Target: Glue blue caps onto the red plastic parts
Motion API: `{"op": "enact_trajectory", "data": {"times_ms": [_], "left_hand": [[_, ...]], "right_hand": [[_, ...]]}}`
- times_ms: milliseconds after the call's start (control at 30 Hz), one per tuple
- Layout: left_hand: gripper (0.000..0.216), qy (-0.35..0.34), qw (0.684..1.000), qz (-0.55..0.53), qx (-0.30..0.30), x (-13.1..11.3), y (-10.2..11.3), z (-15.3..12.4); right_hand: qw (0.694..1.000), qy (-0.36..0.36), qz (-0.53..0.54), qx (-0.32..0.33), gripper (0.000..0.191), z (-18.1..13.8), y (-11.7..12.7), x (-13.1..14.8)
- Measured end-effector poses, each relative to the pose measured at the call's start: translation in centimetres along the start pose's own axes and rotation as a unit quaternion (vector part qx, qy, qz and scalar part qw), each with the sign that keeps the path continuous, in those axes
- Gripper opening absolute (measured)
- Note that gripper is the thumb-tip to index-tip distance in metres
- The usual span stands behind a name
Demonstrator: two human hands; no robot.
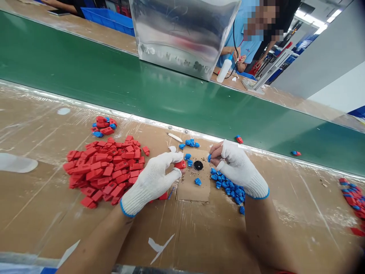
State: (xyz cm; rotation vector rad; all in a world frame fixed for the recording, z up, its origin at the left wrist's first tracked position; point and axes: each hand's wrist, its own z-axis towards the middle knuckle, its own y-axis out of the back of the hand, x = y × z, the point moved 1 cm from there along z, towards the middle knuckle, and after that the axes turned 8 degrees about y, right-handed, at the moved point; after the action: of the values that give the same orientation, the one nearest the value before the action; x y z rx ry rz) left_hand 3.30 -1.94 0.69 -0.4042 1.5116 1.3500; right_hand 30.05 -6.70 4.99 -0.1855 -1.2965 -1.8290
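My left hand (154, 179), in a white knit glove, pinches a red plastic piece (180, 164) between thumb and fingers. My right hand (238, 167), also gloved, pinches a small blue piece (209, 157) at its fingertips. Both hands hover over a cardboard patch (194, 188) that has a black round disc (198, 165) and a loose blue piece (197, 181) on it. A big pile of red pieces (105, 167) lies left of my left hand. Several blue pieces (228, 186) lie under and beside my right hand.
A green conveyor belt (114, 80) runs across behind the bench, carrying a shiny metal box (182, 34). A small red-and-blue heap (104, 125) lies back left, more such pieces (352, 196) at the right edge. Another person (248, 34) works across the belt beside a white bottle (224, 69).
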Motion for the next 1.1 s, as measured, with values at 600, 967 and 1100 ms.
{"op": "enact_trajectory", "data": {"times_ms": [600,967,1100], "left_hand": [[0.024,-0.005,1.000,0.009,-0.019,-0.2,-0.1,-0.1],[0.034,-0.005,0.999,0.028,-0.022,0.3,0.0,-0.2],[0.033,-0.014,0.999,0.020,-0.020,0.2,0.0,-0.2]], "right_hand": [[0.986,-0.049,-0.066,0.146,0.020,-0.3,-3.5,-0.5],[0.989,-0.061,-0.045,0.125,0.021,-0.4,-2.6,-0.5],[0.983,-0.095,-0.062,0.146,0.023,-0.6,-2.4,-0.8]]}}
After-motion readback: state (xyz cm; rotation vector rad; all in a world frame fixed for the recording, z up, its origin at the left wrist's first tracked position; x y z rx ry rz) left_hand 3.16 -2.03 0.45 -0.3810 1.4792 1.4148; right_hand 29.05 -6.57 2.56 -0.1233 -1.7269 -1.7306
